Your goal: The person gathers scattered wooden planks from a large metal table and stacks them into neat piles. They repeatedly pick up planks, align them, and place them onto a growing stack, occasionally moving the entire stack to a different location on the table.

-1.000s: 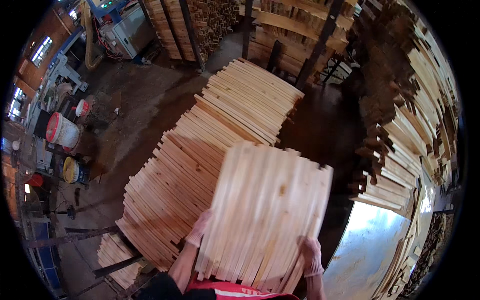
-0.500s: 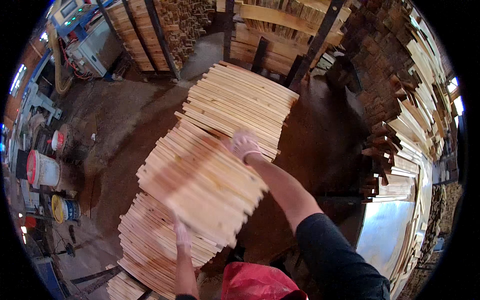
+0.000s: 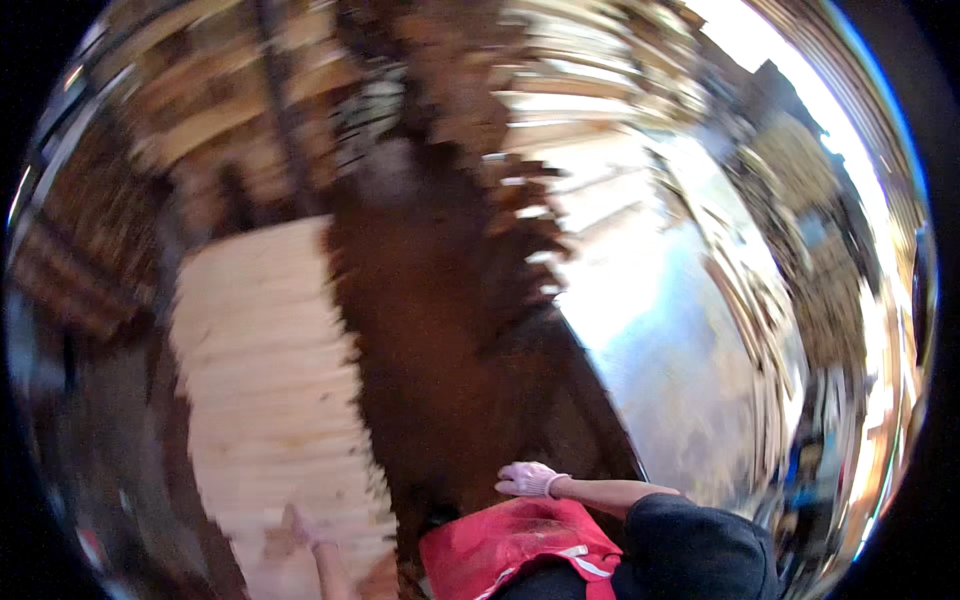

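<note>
A long row of pale wooden slats (image 3: 270, 350), laid side by side, stretches away from me on the left. My left hand (image 3: 296, 528) is over its near end, touching or just above the wood. Motion smears its fingers, and I see nothing held in them. In a pale knitted glove, my right hand (image 3: 527, 480) hovers just beyond the red apron (image 3: 520, 535) at my front. Its fingers point left, loosely stretched, with nothing in them. The right hand is apart from the slats.
To the right stands a shiny metal-topped table (image 3: 660, 350), with wooden boards (image 3: 585, 150) piled at its far end. Brown floor (image 3: 430, 300) lies between it and the slats. Blurred timber stacks (image 3: 230, 110) stand at the far left.
My view has swung right, bringing the metal table closer to the middle. My right hand has left the slats and come back by the apron. My left hand remains by the slats.
</note>
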